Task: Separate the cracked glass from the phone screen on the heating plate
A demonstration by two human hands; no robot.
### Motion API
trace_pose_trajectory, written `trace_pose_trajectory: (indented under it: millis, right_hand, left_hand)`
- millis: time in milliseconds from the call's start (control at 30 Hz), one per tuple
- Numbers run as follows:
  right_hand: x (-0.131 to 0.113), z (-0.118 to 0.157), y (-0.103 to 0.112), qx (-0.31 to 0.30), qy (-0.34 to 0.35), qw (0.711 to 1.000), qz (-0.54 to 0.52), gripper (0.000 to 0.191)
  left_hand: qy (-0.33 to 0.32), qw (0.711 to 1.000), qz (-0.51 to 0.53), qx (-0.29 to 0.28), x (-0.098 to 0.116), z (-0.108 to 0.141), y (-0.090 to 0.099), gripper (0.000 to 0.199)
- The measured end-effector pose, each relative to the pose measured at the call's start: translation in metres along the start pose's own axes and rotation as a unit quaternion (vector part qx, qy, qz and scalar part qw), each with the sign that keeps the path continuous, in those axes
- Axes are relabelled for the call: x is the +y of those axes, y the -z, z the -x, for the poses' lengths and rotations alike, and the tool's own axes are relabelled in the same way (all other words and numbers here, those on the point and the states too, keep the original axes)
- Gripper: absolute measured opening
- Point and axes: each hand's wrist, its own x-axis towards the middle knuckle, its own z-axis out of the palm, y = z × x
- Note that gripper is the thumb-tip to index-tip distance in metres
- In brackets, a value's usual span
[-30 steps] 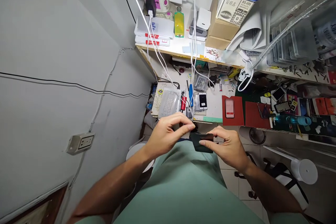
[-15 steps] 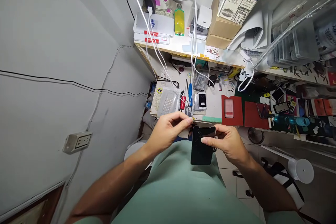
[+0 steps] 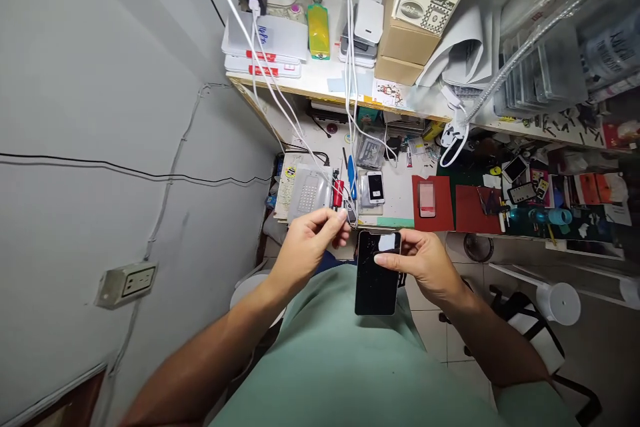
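Observation:
A black-screened smartphone (image 3: 376, 287) hangs upright in front of my green shirt, held by my right hand (image 3: 425, 263). The thumb presses on its glass and the fingers are behind it. Small pale specks or cracks mark the screen, and a bright reflection shows near its top. Just left of the phone and apart from it, my left hand (image 3: 313, 240) is closed in a pinch. What its fingertips hold, if anything, is too small to make out. White cables (image 3: 351, 47) hang down behind that hand.
Beyond my hands stands a cluttered workbench (image 3: 397, 197) with a white phone (image 3: 375, 187), a blue-handled tool (image 3: 352, 177), a red-handled tool (image 3: 338, 192) and red mats (image 3: 445, 203). A shelf (image 3: 320, 83) above it holds boxes and a power strip. A grey wall (image 3: 100, 213) is on the left.
The view has turned slightly, so the scene sits further left. My left hand has drawn a little away from the phone's top corner. A bright reflection has appeared on the phone screen.

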Motion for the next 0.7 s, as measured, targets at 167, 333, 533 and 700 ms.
trace_pose_trajectory:
  millis: [167, 333, 533, 700]
  right_hand:
    - [-0.001, -0.002, 0.002, -0.017, 0.003, 1.0, -0.024, 0.041]
    - [0.014, -0.006, 0.017, 0.021, 0.0, 0.999, -0.031, 0.047]
    - [0.066, -0.034, 0.143, 0.168, -0.042, 0.985, 0.017, 0.036]
    - [0.089, -0.084, 0.292, 0.283, -0.107, 0.948, 0.1, 0.04]
  left_hand:
    - [0.019, 0.999, -0.003, -0.028, -0.008, 0.001, -0.011, 0.043]
    - [0.028, 0.999, -0.019, -0.004, -0.011, -0.004, -0.005, 0.048]
    - [0.045, 0.983, -0.125, 0.128, -0.037, -0.015, 0.034, 0.055]
    - [0.069, 0.965, -0.208, 0.143, -0.081, -0.015, 0.033, 0.049]
